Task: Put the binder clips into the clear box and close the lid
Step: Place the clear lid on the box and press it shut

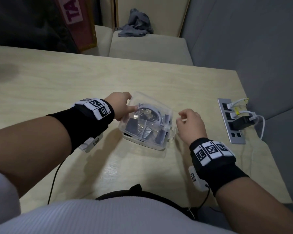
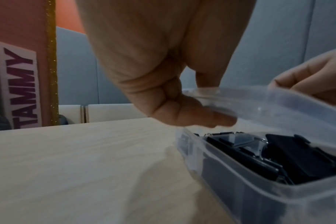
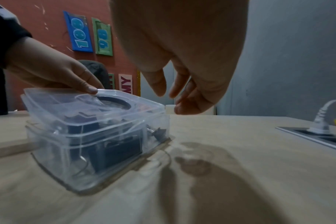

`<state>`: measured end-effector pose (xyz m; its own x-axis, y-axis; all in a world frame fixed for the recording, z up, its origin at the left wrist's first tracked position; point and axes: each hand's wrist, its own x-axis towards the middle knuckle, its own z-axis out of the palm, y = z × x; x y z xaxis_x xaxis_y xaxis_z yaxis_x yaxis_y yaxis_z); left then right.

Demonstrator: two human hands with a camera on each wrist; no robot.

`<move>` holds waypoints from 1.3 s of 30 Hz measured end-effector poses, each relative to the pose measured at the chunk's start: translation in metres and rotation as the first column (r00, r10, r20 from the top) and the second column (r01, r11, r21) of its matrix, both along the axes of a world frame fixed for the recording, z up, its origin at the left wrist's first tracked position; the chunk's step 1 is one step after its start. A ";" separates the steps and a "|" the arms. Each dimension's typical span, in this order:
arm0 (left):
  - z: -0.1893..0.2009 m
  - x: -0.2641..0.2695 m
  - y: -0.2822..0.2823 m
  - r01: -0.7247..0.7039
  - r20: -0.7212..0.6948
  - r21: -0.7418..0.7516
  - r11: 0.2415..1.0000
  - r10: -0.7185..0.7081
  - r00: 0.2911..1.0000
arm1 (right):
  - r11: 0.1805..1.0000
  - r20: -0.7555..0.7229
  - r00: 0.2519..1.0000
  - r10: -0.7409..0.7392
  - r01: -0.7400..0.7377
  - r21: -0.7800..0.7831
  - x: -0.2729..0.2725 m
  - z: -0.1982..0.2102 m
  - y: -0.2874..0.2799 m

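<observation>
Head view: the clear box (image 1: 146,130) is seen on the bench (image 1: 57,85), nearer its right edge than its left and toward the near side. The binder clips (image 1: 134,126) are contained inside it. The lid (image 1: 152,107) is lowered over the box but is not judged to be seated. The lid's left edge is pinched by the left hand (image 1: 121,105). The right hand (image 1: 189,123) is held just beside the box's right wall, fingers loosely curled, nothing grasped. A power strip (image 1: 230,120) is recessed near the right edge.

Left wrist view: the lid (image 2: 269,106) is shown raised at this side, with a gap above the box (image 2: 259,181) rim. It is gripped between thumb and fingers (image 2: 207,81) of the left hand (image 2: 163,75). The clips (image 2: 278,151) are piled close to rim height.

Right wrist view: the lid (image 3: 98,104) is seen tilted, low toward the right hand (image 3: 182,68), which hangs relaxed and apart from the box (image 3: 98,145).

Risk: if the lid is pressed while tilted, only one side may latch. A clip handle standing proud could block seating. One-sided pressure could slide the light box across the bench.
</observation>
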<state>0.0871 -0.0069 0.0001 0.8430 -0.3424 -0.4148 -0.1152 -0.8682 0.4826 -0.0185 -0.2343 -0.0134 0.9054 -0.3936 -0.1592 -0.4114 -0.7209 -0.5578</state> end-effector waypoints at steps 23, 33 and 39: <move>-0.001 -0.008 -0.017 0.131 0.108 0.319 0.939 -0.174 0.979 | 0.954 -0.109 0.992 -0.057 0.086 0.288 -0.014 -0.023 0.002; 0.003 -0.009 -0.022 0.223 0.021 0.392 0.892 -0.251 0.968 | 0.968 -0.149 0.989 -0.022 0.058 0.244 -0.013 -0.018 0.002; 0.005 -0.010 -0.026 0.205 0.035 0.396 0.895 -0.238 0.971 | 0.976 -0.147 0.989 0.000 0.032 0.215 -0.013 -0.014 0.005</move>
<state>0.0775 -0.0330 0.0055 0.8004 -0.3505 -0.4863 -0.3503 -0.9318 0.0951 -0.0314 -0.2296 -0.0279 0.8600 -0.3496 -0.3716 -0.5102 -0.5822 -0.6330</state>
